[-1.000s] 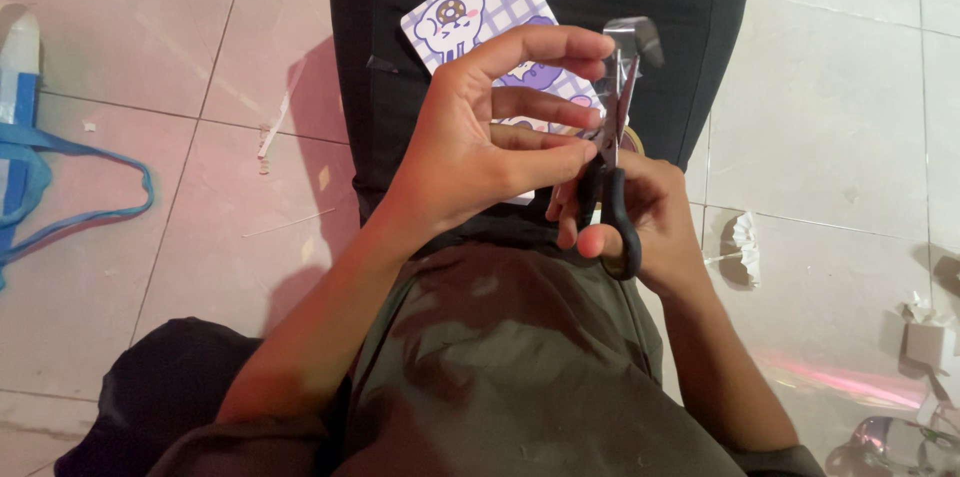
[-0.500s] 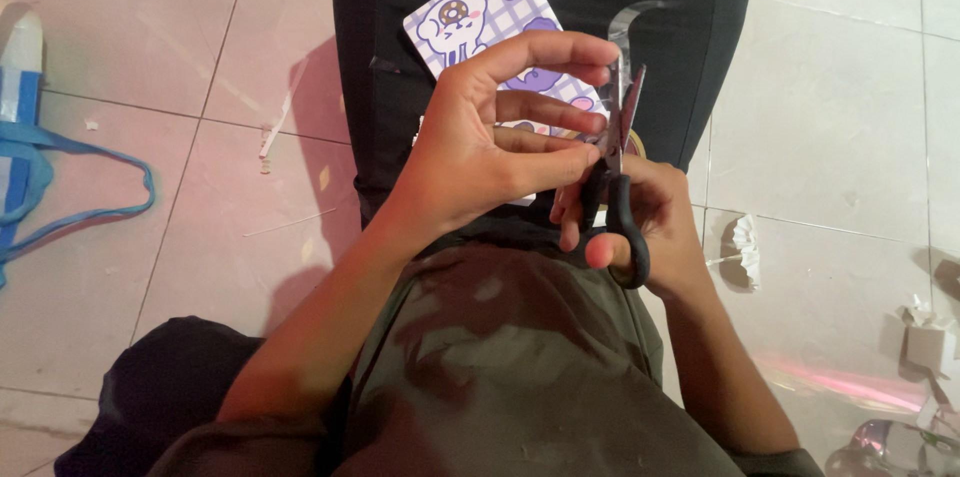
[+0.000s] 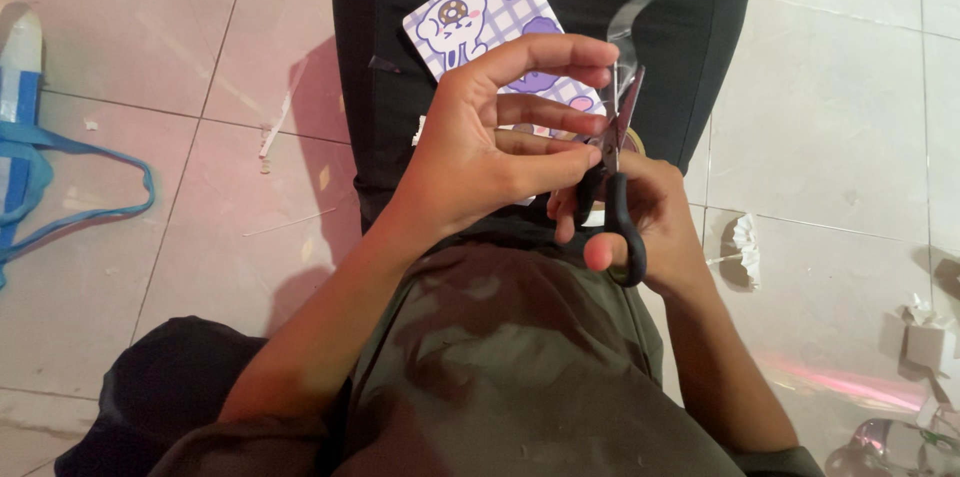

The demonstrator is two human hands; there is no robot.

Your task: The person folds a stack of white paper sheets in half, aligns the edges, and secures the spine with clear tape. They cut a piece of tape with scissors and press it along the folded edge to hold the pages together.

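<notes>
The right hand (image 3: 650,227) grips black scissors (image 3: 618,177); the left hand (image 3: 490,142) seems to pinch clear tape (image 3: 628,22) above a checked card (image 3: 480,12).

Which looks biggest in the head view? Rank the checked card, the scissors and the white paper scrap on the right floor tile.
1. Purple checked card, partly hidden by the left hand.
2. Black-handled scissors, in the right hand; nearer the camera, so this ranking is unsure.
3. White paper scrap, clearly smallest.
</notes>
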